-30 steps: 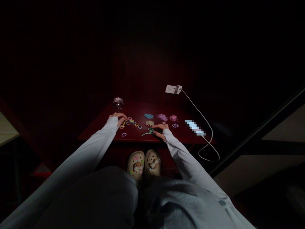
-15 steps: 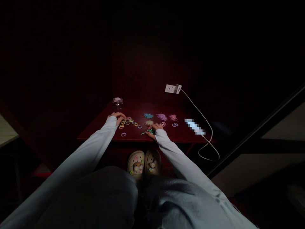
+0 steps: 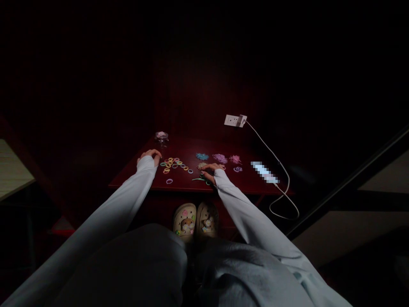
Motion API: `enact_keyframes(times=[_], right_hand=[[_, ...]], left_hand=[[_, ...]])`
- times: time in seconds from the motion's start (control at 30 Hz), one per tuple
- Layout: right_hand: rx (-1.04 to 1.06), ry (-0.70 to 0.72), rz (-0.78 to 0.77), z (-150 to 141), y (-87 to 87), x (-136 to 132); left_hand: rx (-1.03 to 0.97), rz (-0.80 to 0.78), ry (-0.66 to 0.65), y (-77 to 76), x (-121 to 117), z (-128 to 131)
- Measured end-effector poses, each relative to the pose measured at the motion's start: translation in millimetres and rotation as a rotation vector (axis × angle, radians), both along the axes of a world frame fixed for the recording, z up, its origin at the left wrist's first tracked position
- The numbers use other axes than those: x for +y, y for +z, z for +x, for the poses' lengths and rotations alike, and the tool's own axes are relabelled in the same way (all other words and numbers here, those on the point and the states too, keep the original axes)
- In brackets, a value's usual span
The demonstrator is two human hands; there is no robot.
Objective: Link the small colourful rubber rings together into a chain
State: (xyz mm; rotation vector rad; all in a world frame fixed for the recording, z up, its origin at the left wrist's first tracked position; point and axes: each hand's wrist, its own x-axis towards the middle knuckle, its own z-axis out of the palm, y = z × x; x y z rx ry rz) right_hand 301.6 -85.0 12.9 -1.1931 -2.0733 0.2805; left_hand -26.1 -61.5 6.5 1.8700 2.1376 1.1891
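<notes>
A small dark red table stands in front of my knees in a very dark room. My left hand rests on it with curled fingers, just left of a scatter of several small coloured hair-tie rings. My right hand lies flat over a green band near the front edge, fingers stretched to the left. Behind it lie little sorted heaps: a blue heap, a purple heap, a pink heap and a pale yellow heap.
A small glass jar stands at the table's back left corner. A lit phone lies at the right edge, its white cable running to a wall socket. My beige clogs show under the table.
My left hand has drawn back to the left, away from the rings. My right hand has shifted slightly over the green band. The view has drifted a little.
</notes>
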Motion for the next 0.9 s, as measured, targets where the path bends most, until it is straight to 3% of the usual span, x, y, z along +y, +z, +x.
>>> enact_keyframes(times=[0.1, 0.23, 0.57, 0.7, 0.9], right_hand=[[-0.137, 0.087, -0.013, -17.9, 15.2, 8.2], [-0.277, 0.132, -0.090, -40.8, 31.5, 16.6], [-0.328, 0.192, -0.162, -52.6, 25.9, 31.5], [-0.315, 0.157, -0.172, -55.8, 34.1, 39.2], [-0.375, 0.115, -0.062, -66.4, 47.5, 40.6]], left_hand=[[0.019, -0.092, 0.107, 4.6, -12.0, 5.2], [0.109, -0.158, 0.072, 9.9, -20.3, 13.2], [0.166, -0.241, 0.059, 11.6, -17.0, 17.0], [0.184, -0.262, 0.032, 13.4, -16.4, 16.1], [0.178, -0.227, 0.014, 9.5, -13.8, 13.4]])
